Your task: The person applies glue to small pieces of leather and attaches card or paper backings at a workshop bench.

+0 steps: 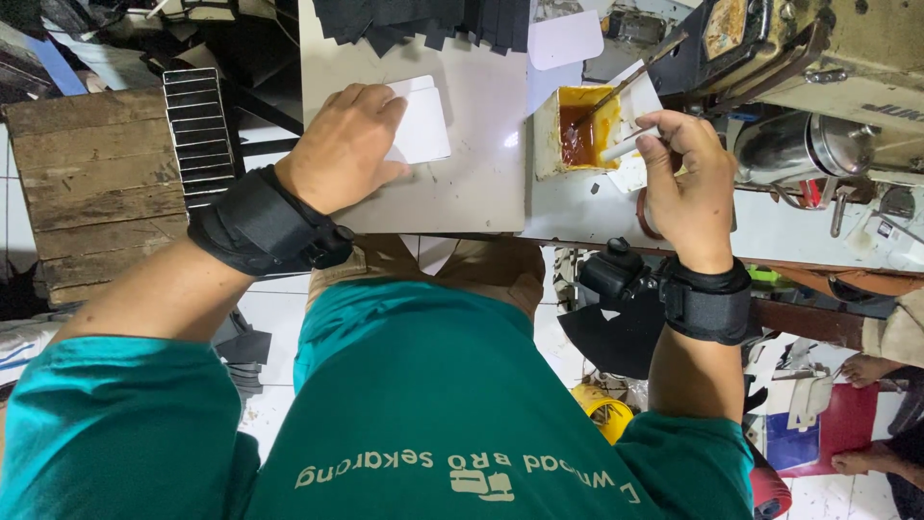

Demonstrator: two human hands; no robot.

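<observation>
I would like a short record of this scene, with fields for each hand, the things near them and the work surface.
Left hand: lies flat, pressing a white sheet piece onto the board
Right hand: grips a white brush handle, its tip in the glue
Glue box: small open box with orange-brown liquid, right of the board
Board: pale grey, on the table
Black cut pieces: piled at the board's far edge
Wrists: a black strap on each

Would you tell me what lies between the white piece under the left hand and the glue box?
Only bare pale work board separates the white piece under the left hand from the glue box, in the head view.
</observation>
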